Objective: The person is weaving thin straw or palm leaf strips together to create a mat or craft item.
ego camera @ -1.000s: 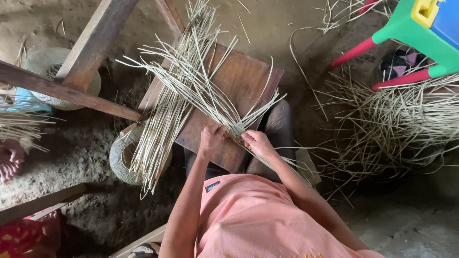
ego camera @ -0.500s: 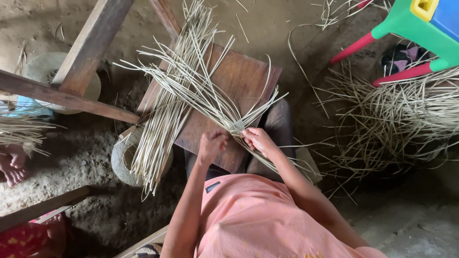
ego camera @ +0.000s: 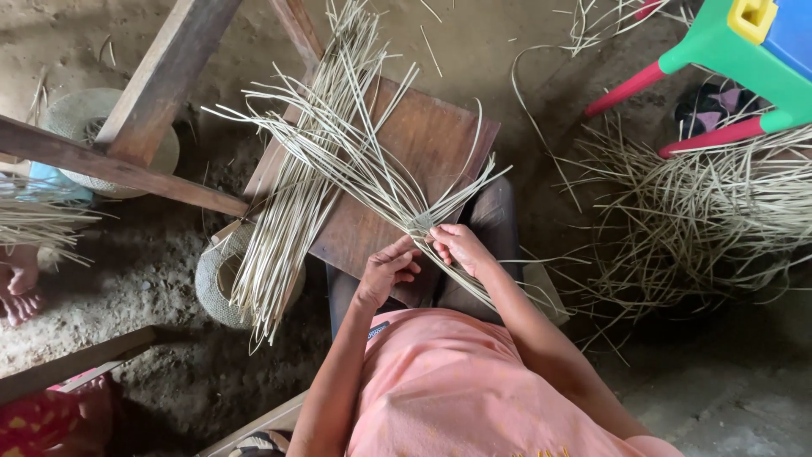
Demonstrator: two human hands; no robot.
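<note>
Both hands, left hand (ego camera: 387, 269) and right hand (ego camera: 458, 246), sit close together pinching crossed reed strips (ego camera: 355, 165) at the wooden board's (ego camera: 431, 140) near edge.

Left of the left hand (ego camera: 387, 272), a bare foot (ego camera: 19, 288) gets cut off by the frame edge. Up beyond the right hand (ego camera: 459, 247), the toy chair (ego camera: 744, 51) runs off the corner, and that dark sandal (ego camera: 710, 106) hides behind its legs.

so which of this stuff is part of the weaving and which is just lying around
In use:
left hand
right hand
crossed straw strips
wooden board

Lying about:
loose straw heap
round woven basket
toy chair
wooden beams
</note>
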